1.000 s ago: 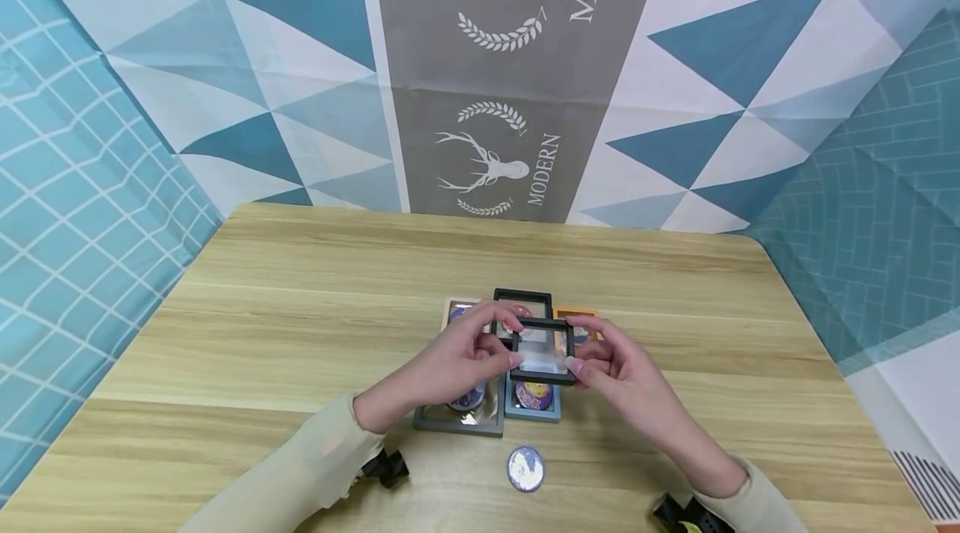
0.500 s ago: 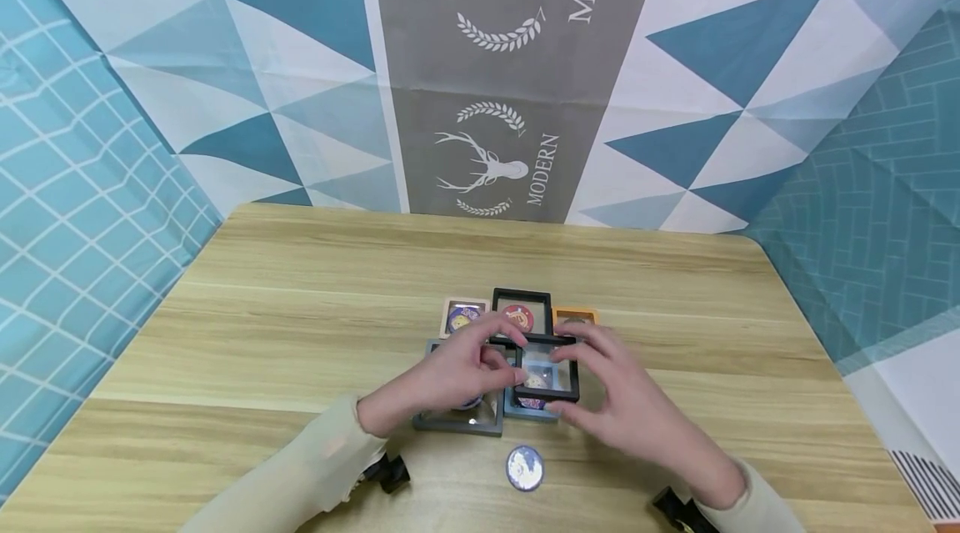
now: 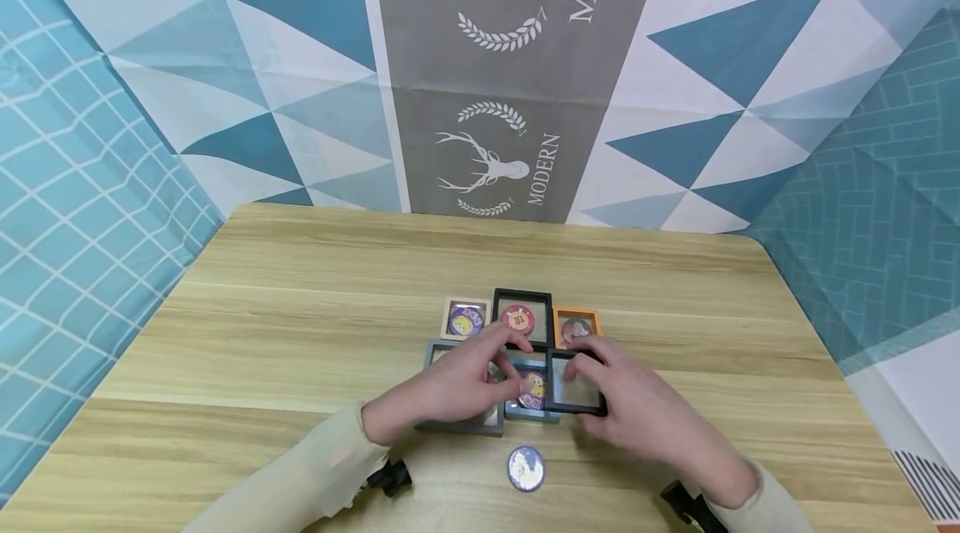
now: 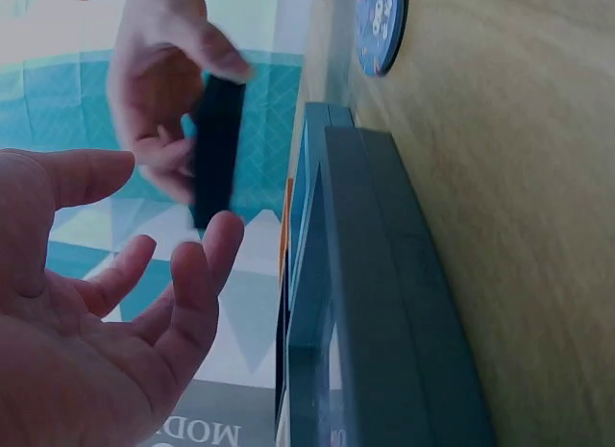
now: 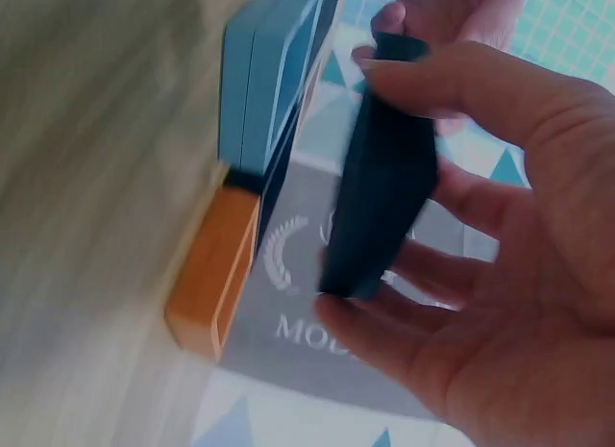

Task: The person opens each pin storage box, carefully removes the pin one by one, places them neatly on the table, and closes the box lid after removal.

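My right hand [image 3: 637,404] grips a small black square display frame [image 3: 573,409] with a clear middle. The frame hangs above the table, edge-on in both wrist views, with thumb and fingers around its rim. My left hand [image 3: 476,379] is just left of it; in the left wrist view its fingers are loosely bent and apart from the frame. Below the hands lie a blue frame [image 3: 532,414] with a round badge inside and a larger grey frame [image 3: 459,427], partly hidden by the left hand. A loose round badge [image 3: 526,469] lies nearer the front.
Behind the hands, a beige frame [image 3: 446,320], a larger black frame [image 3: 522,294] and an orange frame [image 3: 576,311] stand close together, each with a round badge. The wooden table [image 3: 337,266] ends at a patterned backdrop [image 3: 510,158].
Both hands held the small black frame before. My left hand has let go, while the right hand has carried the frame to the right and slightly towards the front.
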Motion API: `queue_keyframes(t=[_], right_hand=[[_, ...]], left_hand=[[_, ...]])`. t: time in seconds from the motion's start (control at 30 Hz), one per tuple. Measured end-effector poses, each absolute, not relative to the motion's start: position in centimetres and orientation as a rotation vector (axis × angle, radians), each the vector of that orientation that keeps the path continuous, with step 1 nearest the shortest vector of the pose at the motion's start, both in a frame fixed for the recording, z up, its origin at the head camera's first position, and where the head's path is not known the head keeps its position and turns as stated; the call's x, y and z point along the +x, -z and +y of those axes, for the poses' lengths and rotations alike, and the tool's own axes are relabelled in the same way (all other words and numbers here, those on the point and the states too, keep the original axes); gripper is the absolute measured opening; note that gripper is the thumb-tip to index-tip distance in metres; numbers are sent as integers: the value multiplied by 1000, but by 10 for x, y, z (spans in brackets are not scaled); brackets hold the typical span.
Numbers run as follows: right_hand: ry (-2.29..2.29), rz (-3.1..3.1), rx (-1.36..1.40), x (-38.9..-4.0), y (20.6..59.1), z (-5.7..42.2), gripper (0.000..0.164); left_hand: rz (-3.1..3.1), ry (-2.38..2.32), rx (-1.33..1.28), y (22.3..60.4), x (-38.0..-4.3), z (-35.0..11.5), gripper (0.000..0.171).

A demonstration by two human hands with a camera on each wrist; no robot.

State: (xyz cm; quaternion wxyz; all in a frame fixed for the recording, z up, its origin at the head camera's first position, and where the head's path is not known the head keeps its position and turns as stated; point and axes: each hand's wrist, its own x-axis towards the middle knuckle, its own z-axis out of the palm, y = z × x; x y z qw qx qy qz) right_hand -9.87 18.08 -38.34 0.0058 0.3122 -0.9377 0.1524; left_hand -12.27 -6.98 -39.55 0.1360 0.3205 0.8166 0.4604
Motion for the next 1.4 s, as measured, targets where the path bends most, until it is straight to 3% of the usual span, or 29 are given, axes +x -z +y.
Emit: queue_keyframes(t=[0.4,0.63,1.03,1.4], right_hand=[[-234,-3105,967,-104,391,191,39],[-255,-3124,1009,-106,398,191,40],[-253,-3183,968,-106,395,191,40],[-286,-3089,919,-106,390,189,37]], left_hand=[[2415,-1256,998,393,-124,-70,29],[2666,-858,1168,397,-124,-69,27],[2843,-160,1315,412,-116,-63,55],[2875,-72,1362,414,-109,-59,48]])
